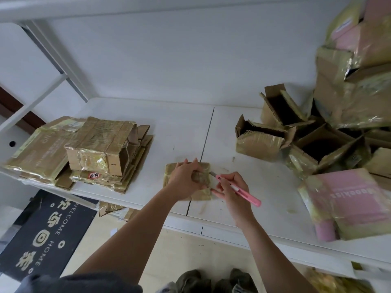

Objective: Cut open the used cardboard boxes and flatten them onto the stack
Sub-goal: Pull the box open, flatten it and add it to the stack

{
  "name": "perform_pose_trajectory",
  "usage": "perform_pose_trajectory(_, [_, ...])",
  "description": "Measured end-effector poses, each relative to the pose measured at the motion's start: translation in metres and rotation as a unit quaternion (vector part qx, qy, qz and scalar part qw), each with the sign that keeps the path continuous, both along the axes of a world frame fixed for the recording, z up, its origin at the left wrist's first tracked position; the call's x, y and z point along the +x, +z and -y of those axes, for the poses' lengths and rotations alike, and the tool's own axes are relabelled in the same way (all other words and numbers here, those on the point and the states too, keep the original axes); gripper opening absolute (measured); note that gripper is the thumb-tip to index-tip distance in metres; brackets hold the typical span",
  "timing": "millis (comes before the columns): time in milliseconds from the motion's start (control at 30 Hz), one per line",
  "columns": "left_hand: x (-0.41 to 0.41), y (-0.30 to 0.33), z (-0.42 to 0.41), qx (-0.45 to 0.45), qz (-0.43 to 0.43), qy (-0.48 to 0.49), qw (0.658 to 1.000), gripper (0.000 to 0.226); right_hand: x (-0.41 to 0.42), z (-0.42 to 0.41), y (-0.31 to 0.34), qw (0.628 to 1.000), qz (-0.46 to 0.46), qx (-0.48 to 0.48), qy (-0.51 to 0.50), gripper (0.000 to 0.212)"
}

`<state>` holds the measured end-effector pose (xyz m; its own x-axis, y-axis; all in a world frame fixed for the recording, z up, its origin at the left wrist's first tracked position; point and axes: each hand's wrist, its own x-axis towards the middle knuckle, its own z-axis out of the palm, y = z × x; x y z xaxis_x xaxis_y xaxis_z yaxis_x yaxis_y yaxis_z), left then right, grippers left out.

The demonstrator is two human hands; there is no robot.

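Observation:
A small taped cardboard box (203,195) lies on the white table (179,144), near its front edge. My left hand (186,178) rests on top of the box with fingers curled over it, holding it down. My right hand (230,189) grips a pink utility knife (243,192); its blade tip touches the box's right top edge. The stack of flattened boxes (84,153) lies at the table's left end.
A heap of open and taped boxes (317,132) fills the right side, with a pink-printed box (347,201) at the front right. Cardboard scraps (114,208) lie on the floor below the table beside a dark doormat (42,235).

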<state>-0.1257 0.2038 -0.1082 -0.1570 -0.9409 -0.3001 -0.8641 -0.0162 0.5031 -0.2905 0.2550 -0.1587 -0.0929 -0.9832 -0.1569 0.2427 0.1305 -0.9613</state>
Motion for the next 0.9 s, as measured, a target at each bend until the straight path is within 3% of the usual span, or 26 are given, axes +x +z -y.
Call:
perform_pose_trajectory(267, [-0.003, -0.003, -0.004, -0.017, 0.028, 0.001, 0.999, 0.049, 0.001, -0.003, -0.001, 1.000, 0.011, 0.026, -0.005, 0.014])
perform_pose_trajectory(500, [-0.008, 0.003, -0.004, -0.008, 0.054, -0.004, 0.998, 0.053, -0.019, -0.022, -0.003, 0.998, -0.056, 0.006, 0.043, 0.017])
perform_pose_trajectory(667, [-0.010, 0.004, -0.006, -0.008, 0.049, 0.001, 0.999, 0.053, -0.023, -0.005, 0.005, 1.000, -0.004, -0.005, 0.005, 0.010])
perform_pose_trajectory(900, [-0.010, 0.002, -0.011, -0.028, 0.025, 0.035, 0.999, 0.057, -0.004, -0.002, 0.002, 0.999, -0.011, -0.001, 0.033, 0.010])
